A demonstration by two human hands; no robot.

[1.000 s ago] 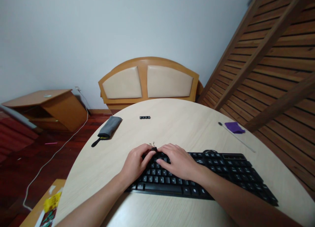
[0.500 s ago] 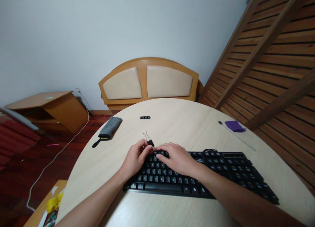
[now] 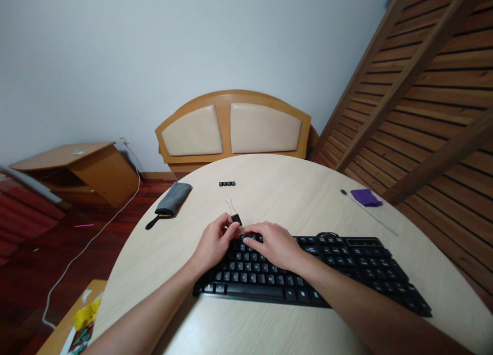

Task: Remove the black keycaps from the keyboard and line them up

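The left hand point(image 3: 213, 242) pinches a binder clip point(image 3: 236, 219) at the keyboard point(image 3: 346, 265) top edge; right hand point(image 3: 271, 244) rests loosely open on keys. Better lift straight, gently.

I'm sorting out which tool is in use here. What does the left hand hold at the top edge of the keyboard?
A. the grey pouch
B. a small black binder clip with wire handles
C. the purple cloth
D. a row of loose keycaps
B: the left hand pinches a small black binder clip, wire handles sticking up, at the keyboard edge; the purple cloth, grey pouch and loose keycaps lie apart on the table.
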